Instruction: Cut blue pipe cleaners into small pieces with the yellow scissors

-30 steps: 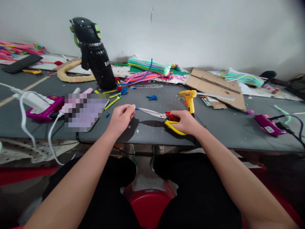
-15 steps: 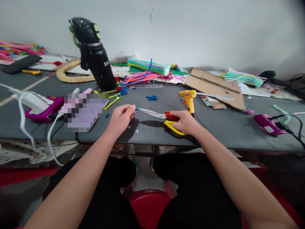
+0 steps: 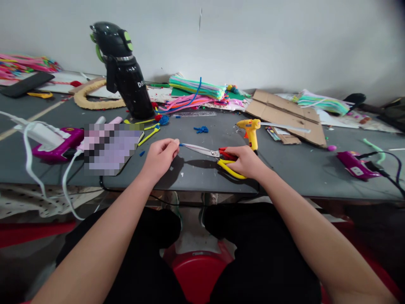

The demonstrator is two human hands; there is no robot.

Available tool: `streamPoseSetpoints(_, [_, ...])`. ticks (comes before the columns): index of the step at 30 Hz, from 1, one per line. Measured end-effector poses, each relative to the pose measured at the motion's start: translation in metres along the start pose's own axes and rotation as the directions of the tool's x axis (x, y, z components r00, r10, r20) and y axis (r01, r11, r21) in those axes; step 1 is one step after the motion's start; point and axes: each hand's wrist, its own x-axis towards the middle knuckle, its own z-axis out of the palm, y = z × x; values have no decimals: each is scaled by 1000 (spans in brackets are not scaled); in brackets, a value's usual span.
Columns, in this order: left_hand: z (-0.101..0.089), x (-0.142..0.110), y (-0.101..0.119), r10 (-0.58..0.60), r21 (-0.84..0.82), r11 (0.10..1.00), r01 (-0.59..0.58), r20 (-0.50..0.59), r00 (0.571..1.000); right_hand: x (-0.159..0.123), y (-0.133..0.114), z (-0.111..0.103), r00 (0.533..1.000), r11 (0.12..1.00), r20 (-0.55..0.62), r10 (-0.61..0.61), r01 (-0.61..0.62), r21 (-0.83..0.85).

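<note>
My right hand (image 3: 245, 162) is closed around the red and yellow handles of a pair of scissors (image 3: 202, 150). The metal blades point left and look nearly closed. My left hand (image 3: 160, 158) pinches a small blue piece of pipe cleaner (image 3: 181, 145) right at the blade tips. Both hands rest near the front edge of the dark grey table (image 3: 196, 173). A few blue scraps (image 3: 201, 129) lie on the table just beyond the scissors.
A yellow glue gun (image 3: 250, 131) stands behind my right hand. Purple glue guns lie at left (image 3: 60, 143) and right (image 3: 354, 165). A black bottle (image 3: 126, 74), stacked pipe cleaners (image 3: 198, 88), cardboard (image 3: 284, 114) and a white cable (image 3: 30, 156) crowd the table.
</note>
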Motion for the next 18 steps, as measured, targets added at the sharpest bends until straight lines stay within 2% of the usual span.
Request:
streamPoseSetpoints(10, [1, 1, -3, 33, 13, 999, -33, -1, 999, 2, 0, 1, 1000, 999, -24, -7, 5, -51])
streamPoseSetpoints(18, [2, 1, -2, 11, 4, 1000, -11, -29, 1000, -2, 1, 2, 998, 999, -50, 44, -44, 12])
